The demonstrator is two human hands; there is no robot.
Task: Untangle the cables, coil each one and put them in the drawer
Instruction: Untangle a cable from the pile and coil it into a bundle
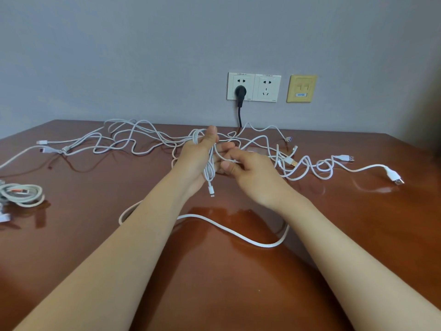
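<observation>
A tangle of several thin white cables [133, 139] sprawls across the far half of the brown table [238, 283]. My left hand [198, 156] is raised above the table, shut on a small coil of white cable [208, 172] whose connector end [211, 190] dangles below the palm. Close beside it, my right hand [248, 173] pinches the same cable's strand between thumb and fingers. More white cable with USB plugs [396, 180] lies to the right. A thicker white cable [238, 235] loops under my forearms. No drawer is in view.
A coiled cable bundle [21, 192] rests at the table's left edge. On the wall behind are two white sockets [265, 88], one holding a black plug [240, 93] with its cord dropping behind the table, and a yellow network plate [301, 89].
</observation>
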